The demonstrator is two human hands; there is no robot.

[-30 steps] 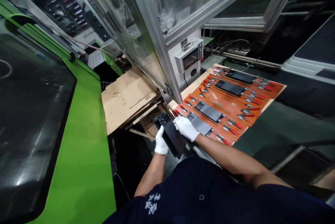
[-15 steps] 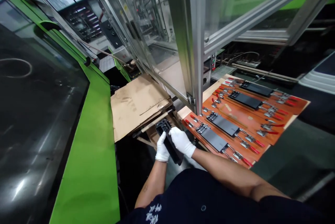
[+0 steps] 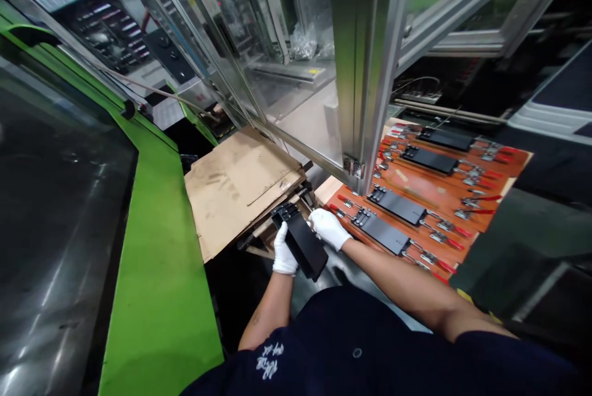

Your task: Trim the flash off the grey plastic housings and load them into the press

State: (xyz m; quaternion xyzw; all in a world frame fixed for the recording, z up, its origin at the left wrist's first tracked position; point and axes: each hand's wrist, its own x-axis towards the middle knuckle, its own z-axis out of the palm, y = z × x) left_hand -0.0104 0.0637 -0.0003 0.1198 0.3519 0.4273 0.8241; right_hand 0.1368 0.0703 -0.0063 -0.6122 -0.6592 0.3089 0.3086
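Note:
My left hand (image 3: 284, 253), in a white glove, grips a long black plastic part (image 3: 306, 245) along its left side. The part is tilted, its far end showing moulded detail and its broad flat face turned upward. Just right of the part is my right hand (image 3: 327, 228), also gloved in white, with its fingers curled closed. A thin pale shape (image 3: 307, 205) seems to stick out beyond those fingers. What it is, I cannot make out.
A cardboard sheet (image 3: 240, 177) lies on a stand ahead. To the right, an orange board (image 3: 419, 183) carries several black parts held by red-handled toggle clamps (image 3: 444, 239). A metal frame post (image 3: 365, 75) rises ahead; a green machine (image 3: 152, 272) stands at left.
The black part has turned so that its broad face shows more. My right hand has come off its top to the right side. The whole view has shifted slightly.

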